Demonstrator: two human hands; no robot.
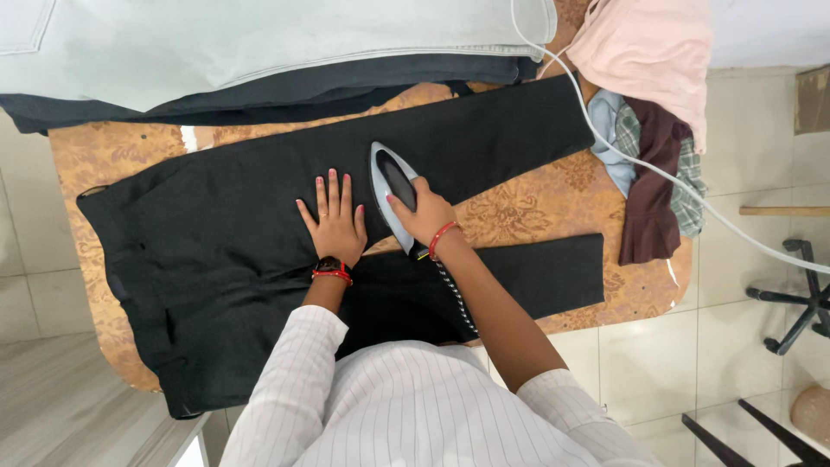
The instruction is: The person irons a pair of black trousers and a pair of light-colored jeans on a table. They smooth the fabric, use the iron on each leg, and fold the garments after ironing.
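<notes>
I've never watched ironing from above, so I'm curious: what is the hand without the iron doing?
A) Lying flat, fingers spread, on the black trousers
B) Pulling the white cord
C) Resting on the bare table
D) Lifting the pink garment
A: the left hand lies palm down with fingers spread on the black trousers, right beside the iron that the right hand grips.

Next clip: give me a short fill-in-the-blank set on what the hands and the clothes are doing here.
1. The right hand grips the handle of an ____.
2. The left hand lies flat, fingers spread, on a pair of black ____.
3. The white cord runs over a heap of clothes topped by a ____ garment.

Missing words: iron; trousers; pink
</notes>
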